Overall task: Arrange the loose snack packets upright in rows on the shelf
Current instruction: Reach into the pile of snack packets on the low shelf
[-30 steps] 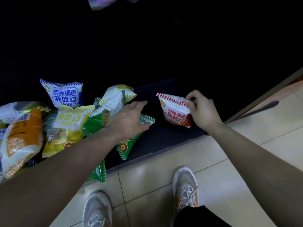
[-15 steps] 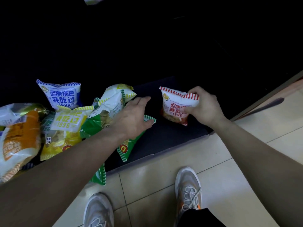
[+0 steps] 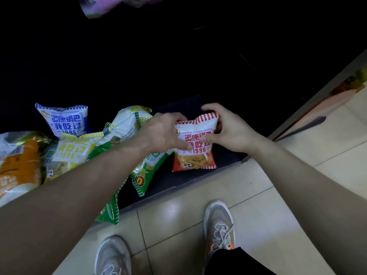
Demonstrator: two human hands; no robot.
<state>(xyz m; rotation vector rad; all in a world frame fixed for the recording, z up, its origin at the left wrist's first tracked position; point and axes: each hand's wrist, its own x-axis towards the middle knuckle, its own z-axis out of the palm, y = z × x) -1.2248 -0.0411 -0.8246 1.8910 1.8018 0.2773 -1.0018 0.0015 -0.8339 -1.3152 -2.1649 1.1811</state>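
Observation:
A red-and-white snack packet (image 3: pixel 195 155) stands upright on the dark bottom shelf (image 3: pixel 222 157), its printed front facing me. My left hand (image 3: pixel 161 133) grips its left side and my right hand (image 3: pixel 228 132) grips its top right corner and right edge. Left of it lies a loose heap: a green packet (image 3: pixel 148 171) flat under my left forearm, a yellow packet (image 3: pixel 73 151), a blue packet (image 3: pixel 63 122) standing behind, a pale yellow-green packet (image 3: pixel 129 122) and an orange packet (image 3: pixel 17 167) at the far left.
The shelf's back is dark and I cannot see into it. A tiled floor (image 3: pixel 198 211) runs along the shelf's front edge, with my two shoes (image 3: pixel 218 225) on it. A grey upright frame (image 3: pixel 321 92) bounds the shelf on the right. Something pale hangs blurred at top (image 3: pixel 103 4).
My right hand turned the red packet upright and set it facing me. My left hand left the green packet and moved right onto the red packet's left side.

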